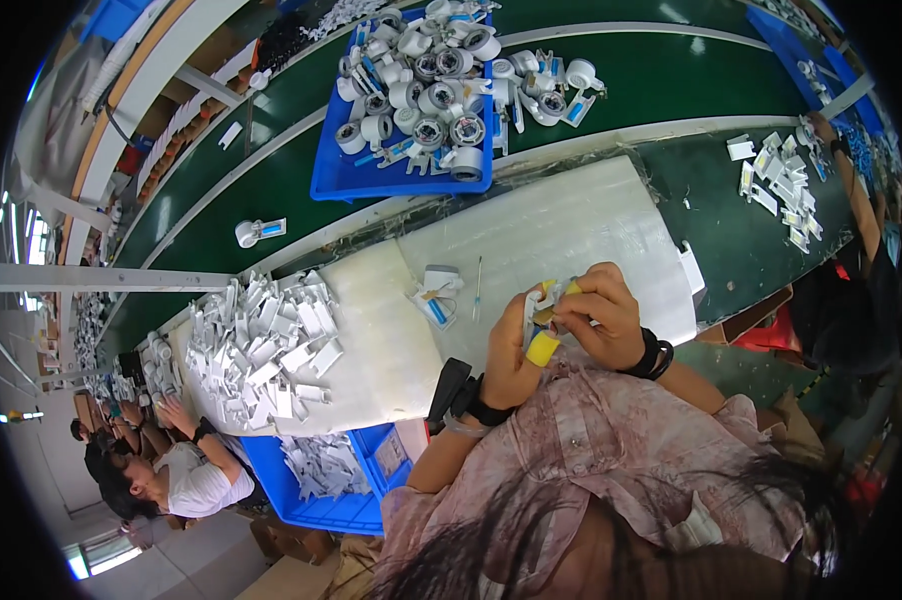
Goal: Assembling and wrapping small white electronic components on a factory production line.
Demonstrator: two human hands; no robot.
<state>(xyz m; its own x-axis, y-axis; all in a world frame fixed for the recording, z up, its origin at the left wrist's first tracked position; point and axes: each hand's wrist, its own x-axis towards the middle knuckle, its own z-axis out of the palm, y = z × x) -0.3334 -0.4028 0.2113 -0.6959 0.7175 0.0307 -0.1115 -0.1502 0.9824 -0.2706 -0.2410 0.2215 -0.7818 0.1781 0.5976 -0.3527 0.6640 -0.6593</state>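
Both hands meet above the near edge of the pale work mat (561, 225). My left hand (512, 352) is closed around a small white plastic part (533, 303), mostly hidden by the fingers. From the right, my right hand (605, 318) pinches at that same part with thumb and forefinger. Yellow patches show at the fingertips; whether they are wraps or pieces of the part I cannot tell. Left of the hands, a white plastic housing with a blue strip (437, 310) lies on the mat. A thin screwdriver (478, 288) rests between it and my left hand.
A heap of white plastic pieces (266, 350) covers the mat's left. Beyond stands a blue bin (326, 175) full of round white assemblies. More white pieces (786, 185) lie at the right, near another person's arm (853, 190). A blue tray (346, 515) sits below left; a co-worker (196, 475) sits beyond.
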